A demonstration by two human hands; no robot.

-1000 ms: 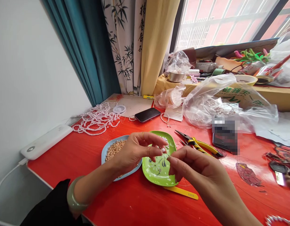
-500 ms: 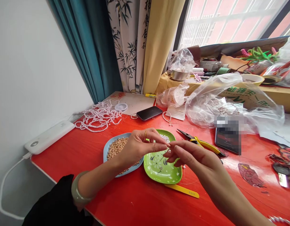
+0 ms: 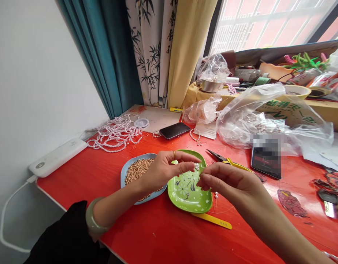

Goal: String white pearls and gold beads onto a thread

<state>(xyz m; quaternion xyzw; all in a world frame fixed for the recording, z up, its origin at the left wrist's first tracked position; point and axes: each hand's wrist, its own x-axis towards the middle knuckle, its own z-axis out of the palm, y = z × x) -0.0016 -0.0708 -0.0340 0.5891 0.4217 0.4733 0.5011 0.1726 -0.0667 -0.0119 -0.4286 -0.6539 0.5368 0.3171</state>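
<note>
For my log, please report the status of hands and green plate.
Left hand, right hand close together at green plate. White beads in plate. Grip contents unclear. Pliers beyond right hand.

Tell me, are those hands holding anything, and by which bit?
I can't tell: the right hand has its fingers pinched together, but anything between them is too small to make out. Nothing shows clearly in the left hand.
</note>
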